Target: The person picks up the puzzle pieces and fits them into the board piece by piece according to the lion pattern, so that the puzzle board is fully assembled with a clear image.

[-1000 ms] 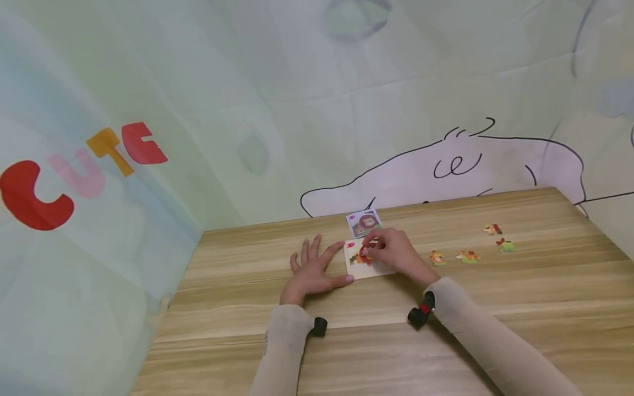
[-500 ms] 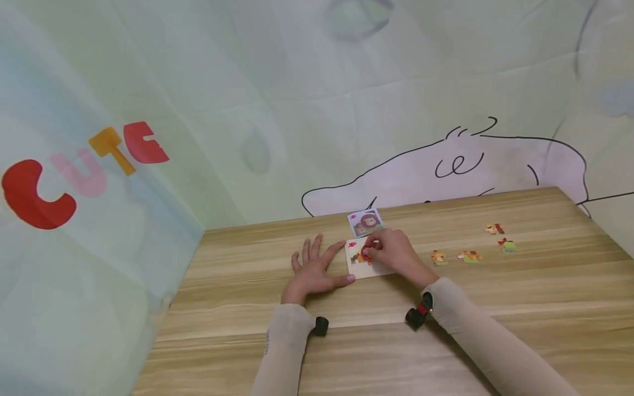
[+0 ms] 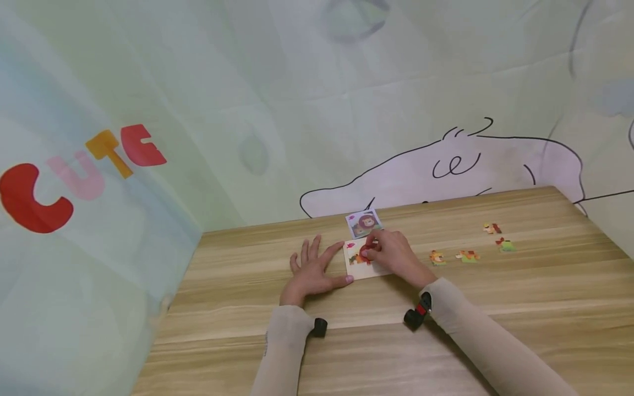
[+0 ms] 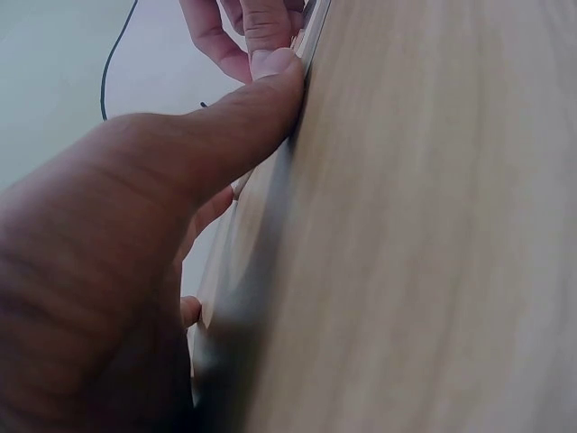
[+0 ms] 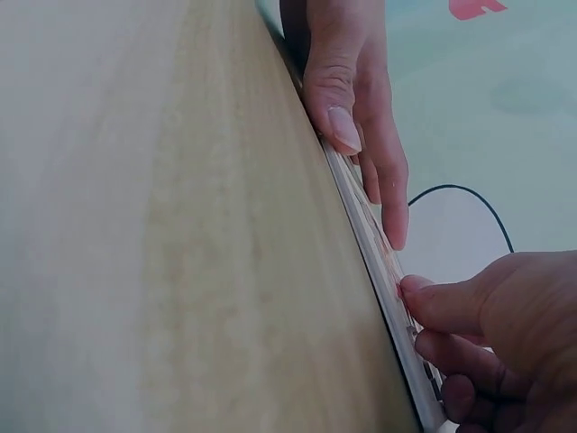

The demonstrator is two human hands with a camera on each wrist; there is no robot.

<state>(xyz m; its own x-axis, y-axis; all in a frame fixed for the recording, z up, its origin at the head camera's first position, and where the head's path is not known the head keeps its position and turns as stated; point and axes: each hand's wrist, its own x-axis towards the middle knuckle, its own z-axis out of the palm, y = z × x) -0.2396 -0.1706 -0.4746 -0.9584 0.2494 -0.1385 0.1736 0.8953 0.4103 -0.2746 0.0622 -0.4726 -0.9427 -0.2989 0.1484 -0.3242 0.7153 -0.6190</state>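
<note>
A pale puzzle board (image 3: pixel 360 272) lies on the table, with orange and green puzzle pieces (image 3: pixel 354 258) set in its left part. My left hand (image 3: pixel 313 272) spreads beside it, the thumb and index fingertip touching its left edge. In the left wrist view the left thumb (image 4: pixel 243 117) lies against the board's edge. Over the board, my right hand (image 3: pixel 393 254) pinches a reddish-brown puzzle piece (image 3: pixel 365 252) between thumb and fingers, low against the surface. The right hand (image 5: pixel 523 325) covers the board's right part.
A lion picture card (image 3: pixel 364 224) lies just behind the board. Loose puzzle pieces sit to the right: one near the right wrist (image 3: pixel 437 257), one beside it (image 3: pixel 468 256), a green one (image 3: pixel 506 245) and one farther back (image 3: pixel 492 228). A printed curtain (image 3: pixel 247 110) borders the wooden table (image 3: pixel 238 286).
The right fingers shift slightly over the board with the reddish-brown puzzle piece, and its wrist turns a little. My left hand stays at the board's left edge.
</note>
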